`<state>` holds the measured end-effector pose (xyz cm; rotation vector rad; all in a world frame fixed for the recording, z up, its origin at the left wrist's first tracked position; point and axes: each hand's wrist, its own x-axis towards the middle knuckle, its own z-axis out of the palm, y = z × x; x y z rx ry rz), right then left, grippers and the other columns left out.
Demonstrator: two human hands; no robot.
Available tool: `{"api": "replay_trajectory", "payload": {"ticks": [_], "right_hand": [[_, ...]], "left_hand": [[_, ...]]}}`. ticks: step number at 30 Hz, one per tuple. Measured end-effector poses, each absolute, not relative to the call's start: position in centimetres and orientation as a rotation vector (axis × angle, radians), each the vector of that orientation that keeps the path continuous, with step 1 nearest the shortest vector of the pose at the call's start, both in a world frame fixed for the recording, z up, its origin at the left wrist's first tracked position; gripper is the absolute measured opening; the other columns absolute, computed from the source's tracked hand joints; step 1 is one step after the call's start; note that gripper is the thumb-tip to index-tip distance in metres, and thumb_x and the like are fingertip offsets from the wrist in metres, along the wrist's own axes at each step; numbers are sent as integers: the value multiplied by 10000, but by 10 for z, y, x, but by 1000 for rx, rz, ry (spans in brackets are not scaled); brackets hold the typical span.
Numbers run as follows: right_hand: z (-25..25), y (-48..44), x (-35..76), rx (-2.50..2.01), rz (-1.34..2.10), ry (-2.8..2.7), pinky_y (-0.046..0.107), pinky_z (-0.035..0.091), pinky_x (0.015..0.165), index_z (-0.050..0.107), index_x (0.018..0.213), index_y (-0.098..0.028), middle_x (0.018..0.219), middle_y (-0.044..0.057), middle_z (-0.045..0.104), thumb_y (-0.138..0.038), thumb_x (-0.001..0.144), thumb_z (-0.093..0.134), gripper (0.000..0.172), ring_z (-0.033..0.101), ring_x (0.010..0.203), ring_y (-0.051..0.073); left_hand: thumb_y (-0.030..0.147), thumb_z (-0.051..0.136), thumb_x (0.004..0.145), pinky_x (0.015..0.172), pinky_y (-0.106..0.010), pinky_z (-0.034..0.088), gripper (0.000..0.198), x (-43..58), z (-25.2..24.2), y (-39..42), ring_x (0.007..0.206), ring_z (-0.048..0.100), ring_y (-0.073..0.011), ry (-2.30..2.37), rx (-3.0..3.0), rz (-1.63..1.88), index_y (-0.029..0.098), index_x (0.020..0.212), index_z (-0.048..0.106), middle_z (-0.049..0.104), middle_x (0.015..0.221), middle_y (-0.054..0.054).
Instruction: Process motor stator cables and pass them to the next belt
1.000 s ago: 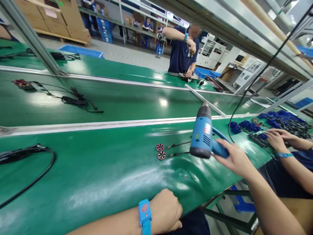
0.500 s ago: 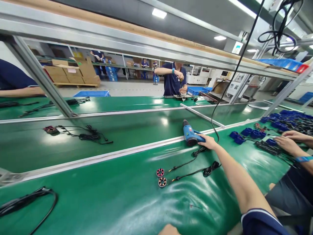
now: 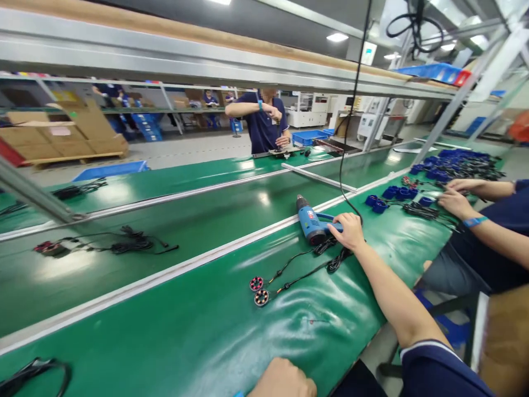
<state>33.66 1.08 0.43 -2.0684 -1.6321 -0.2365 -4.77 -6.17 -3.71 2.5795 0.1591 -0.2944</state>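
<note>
A blue heat gun (image 3: 312,223) lies on the green bench mat, its nozzle pointing away from me. My right hand (image 3: 350,232) is closed around the end of its handle, thumb on the near side. Close below the gun are two round copper-wound motor stators, one with pink-red windings (image 3: 256,283) and one with paler windings (image 3: 262,298). Each has a black cable running toward my right hand; the nearer cable bundle (image 3: 339,260) lies just under that wrist. At the bottom edge, my left hand (image 3: 285,379) is curled in a fist over the mat, its palm side hidden.
A metal rail (image 3: 198,262) divides the bench lengthwise. Beyond it lies another stator (image 3: 52,248) with its cable. At right, a co-worker's hands (image 3: 457,199) are among blue ring-shaped parts (image 3: 399,193) and cables. A black power cord (image 3: 351,110) hangs from above. Another person works opposite.
The view has turned right, so the bench things sit further left. My right hand reaches further over the heat gun's handle. More of my left hand has come into view.
</note>
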Motion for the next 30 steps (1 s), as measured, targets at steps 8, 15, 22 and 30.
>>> {"api": "replay_trajectory", "payload": {"ticks": [8,15,22,30], "right_hand": [[8,-33,315,-1993,121,-1863,406,422,954,680,1144,-272,1039,51,643,-660,813,690,510,580,1021,245],[-3,-85,326,-2071,219,-1803,544,337,1082,639,1276,-318,1352,117,468,-676,662,808,731,424,1270,363],[6,-111,360,-1982,399,-1950,426,447,1012,630,1265,-266,1219,82,633,-617,854,641,541,575,1148,272],[21,-136,463,-2411,179,-1648,449,454,997,748,1140,-249,1130,118,644,-576,719,761,534,599,1068,307]], "left_hand": [[516,643,932,697,-282,534,364,-37,-29,-64,734,631,-155,161,2663,-541,154,893,645,654,823,-36],[510,695,866,615,-243,423,351,-42,10,-68,771,698,-232,290,2690,-568,184,755,624,690,750,-43],[505,698,855,594,-277,406,364,-39,25,-72,749,702,-265,314,2702,-559,196,701,581,699,738,-36],[562,699,847,524,-261,293,432,-42,1,-66,668,674,-198,286,2720,-524,181,682,581,636,652,-6]]}}
